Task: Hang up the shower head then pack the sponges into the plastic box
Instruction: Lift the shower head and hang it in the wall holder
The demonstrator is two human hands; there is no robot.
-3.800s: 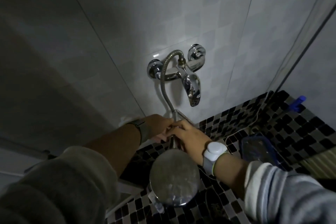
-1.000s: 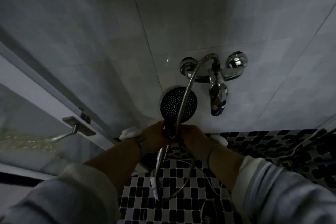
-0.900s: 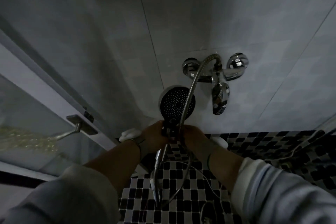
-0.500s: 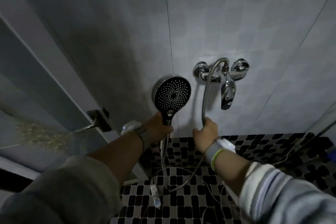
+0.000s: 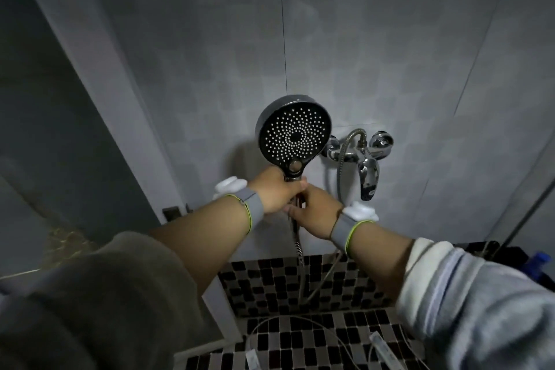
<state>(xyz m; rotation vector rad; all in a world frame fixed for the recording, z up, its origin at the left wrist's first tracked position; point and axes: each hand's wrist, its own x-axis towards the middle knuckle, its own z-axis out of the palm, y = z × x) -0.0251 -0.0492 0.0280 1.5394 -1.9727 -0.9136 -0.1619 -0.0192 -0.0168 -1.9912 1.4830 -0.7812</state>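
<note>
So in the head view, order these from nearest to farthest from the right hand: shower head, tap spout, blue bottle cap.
1. Shower head: its handle is gripped by the right hand, face just above.
2. Tap spout: on the wall, up and right.
3. Blue bottle cap: far right edge.

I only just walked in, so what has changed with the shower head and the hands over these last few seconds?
The shower head was lifted from low over the floor to beside the tap, its nozzle face now turned to the camera. The right hand let go of the hose and rejoined the left hand on the handle. It is still not hung up.
</note>
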